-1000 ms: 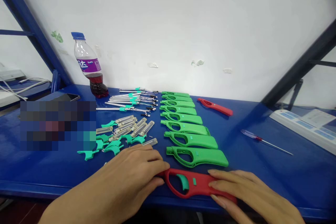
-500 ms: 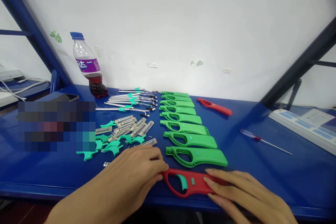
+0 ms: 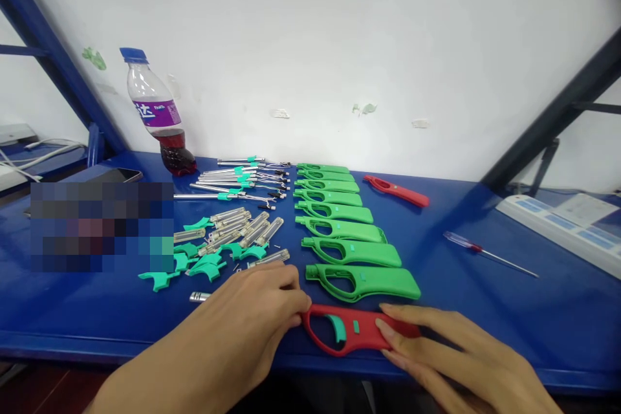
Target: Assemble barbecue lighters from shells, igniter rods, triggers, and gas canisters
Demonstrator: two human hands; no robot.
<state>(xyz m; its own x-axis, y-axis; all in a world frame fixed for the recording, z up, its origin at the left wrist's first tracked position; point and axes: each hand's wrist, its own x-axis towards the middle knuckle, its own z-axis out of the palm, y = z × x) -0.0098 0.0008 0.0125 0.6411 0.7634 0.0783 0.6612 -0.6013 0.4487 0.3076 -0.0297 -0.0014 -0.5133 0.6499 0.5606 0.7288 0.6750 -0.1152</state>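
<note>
A red utility lighter [image 3: 363, 330] with a teal trigger lies near the table's front edge. My left hand [image 3: 262, 304] is closed round its narrow front end, thumb and fingers pinched together. A slotted metal tip [image 3: 198, 297] shows beyond that hand; the part between is hidden by the hand. My right hand [image 3: 436, 343] holds the wide handle end, fingertips pressed on its upper face and edge. Just behind the red lighter is a green lighter shell [image 3: 383, 283], nearest in a row of several green shells.
Left of the row lie teal triggers [image 3: 206, 265], clear fuel tanks [image 3: 255, 226] and metal rods with wires [image 3: 228, 176]. A drink bottle [image 3: 158, 116] stands at the back left. To the right are another red lighter shell [image 3: 400, 193], a screwdriver [image 3: 490, 253] and a power strip [image 3: 557, 229].
The whole scene sits slightly higher in the picture, as the camera has tilted a little. Both hands keep their hold on the red lighter.
</note>
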